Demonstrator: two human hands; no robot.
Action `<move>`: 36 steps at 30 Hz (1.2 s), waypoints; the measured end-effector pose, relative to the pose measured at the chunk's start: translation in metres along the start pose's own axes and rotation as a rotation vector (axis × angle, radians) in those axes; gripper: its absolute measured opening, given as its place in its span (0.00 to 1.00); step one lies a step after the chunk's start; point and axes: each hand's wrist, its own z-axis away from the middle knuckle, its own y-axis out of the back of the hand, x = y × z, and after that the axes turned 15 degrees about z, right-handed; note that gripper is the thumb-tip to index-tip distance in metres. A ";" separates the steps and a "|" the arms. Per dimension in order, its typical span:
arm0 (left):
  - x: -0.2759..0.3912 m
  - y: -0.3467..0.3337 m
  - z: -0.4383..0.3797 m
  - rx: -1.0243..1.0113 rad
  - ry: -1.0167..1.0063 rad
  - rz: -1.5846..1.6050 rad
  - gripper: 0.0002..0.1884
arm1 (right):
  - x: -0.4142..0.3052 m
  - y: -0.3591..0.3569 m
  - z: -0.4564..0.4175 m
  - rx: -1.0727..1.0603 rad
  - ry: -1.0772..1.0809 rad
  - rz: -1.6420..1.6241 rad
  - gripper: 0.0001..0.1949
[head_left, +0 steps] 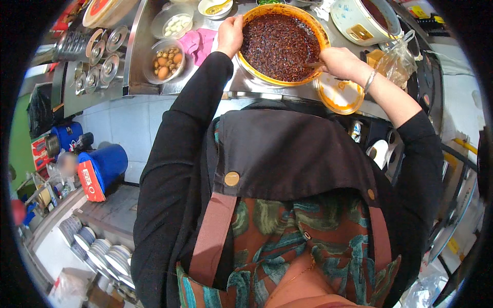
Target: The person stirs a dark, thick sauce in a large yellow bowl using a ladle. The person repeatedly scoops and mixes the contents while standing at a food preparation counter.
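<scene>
A wide yellow-rimmed tub (242, 59) stands on the steel counter, filled with a dark reddish-brown, coarse chili-like mixture (279, 46). My left hand (231, 35) grips the tub's rim at its left side. At the right side of the tub, my right hand (341, 63) is closed around the handle of a utensil; its thin part reaches into the mixture, and its working end is hidden. Just below my right hand lies a round, orange-stained lid (341, 96), overhanging the counter's front edge.
Left of the tub lie a pink cloth (198, 44), a bowl of brown and speckled eggs (168, 63) and a bowl of peeled eggs (178, 26). To the right stand a white pot (360, 23) and a clear plastic bag (398, 57). Lidded steel canisters (109, 68) stand farther left.
</scene>
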 end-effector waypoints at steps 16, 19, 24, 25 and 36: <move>-0.004 0.002 0.003 0.017 -0.058 0.141 0.22 | -0.001 -0.087 0.052 0.134 -0.375 -0.696 0.15; -0.001 0.000 0.003 0.007 -0.026 0.140 0.22 | -0.008 -0.070 0.066 0.366 -0.462 -0.437 0.14; -0.008 0.002 0.000 0.000 -0.016 0.131 0.22 | -0.005 -0.027 0.061 0.399 -0.428 0.024 0.08; -0.004 0.001 0.000 -0.002 -0.019 0.103 0.22 | -0.004 -0.024 0.056 0.402 -0.417 0.076 0.08; 0.005 0.000 0.005 0.005 0.010 0.048 0.22 | -0.056 -0.024 -0.054 0.248 -0.155 0.421 0.06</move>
